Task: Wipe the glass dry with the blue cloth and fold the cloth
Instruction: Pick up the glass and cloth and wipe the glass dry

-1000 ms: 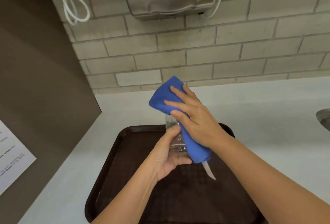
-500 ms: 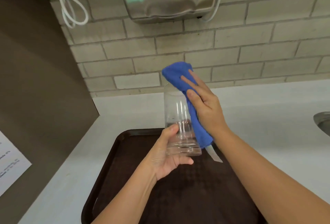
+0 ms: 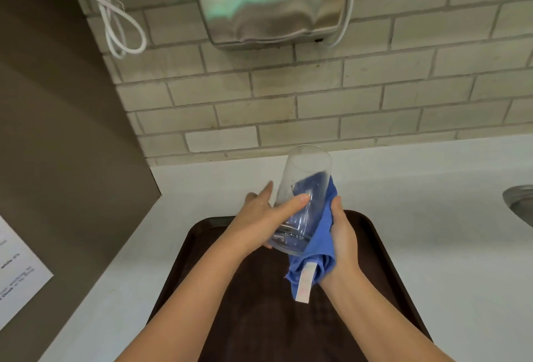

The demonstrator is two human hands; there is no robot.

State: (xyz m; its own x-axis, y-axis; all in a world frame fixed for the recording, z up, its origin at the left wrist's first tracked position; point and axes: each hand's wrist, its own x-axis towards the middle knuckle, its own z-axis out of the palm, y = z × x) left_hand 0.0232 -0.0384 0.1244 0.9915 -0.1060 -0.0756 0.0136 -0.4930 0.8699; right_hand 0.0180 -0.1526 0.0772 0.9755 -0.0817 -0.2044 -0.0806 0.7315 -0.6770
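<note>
A clear drinking glass point(image 3: 302, 177) is held tilted above the far edge of the tray, its mouth pointing up and away. My left hand point(image 3: 265, 217) grips its lower half, thumb across the front. The blue cloth point(image 3: 320, 243) is pressed against the right side and base of the glass, with a white label hanging from its lower end. My right hand point(image 3: 344, 234) holds the cloth against the glass from the right. Part of the cloth shows blue through the glass wall.
A dark brown tray point(image 3: 383, 263) lies on the pale counter point(image 3: 432, 188) below my hands. A steel dispenser point(image 3: 271, 1) hangs on the brick wall with a white cable point(image 3: 115, 24) beside it. A brown panel point(image 3: 57, 131) stands left; a sink edge point(image 3: 519, 203) shows far right.
The cloth slid from the top rim of the glass down to its right side and base. My right hand dropped lower, and my left hand shifted its grip while the glass tilted.
</note>
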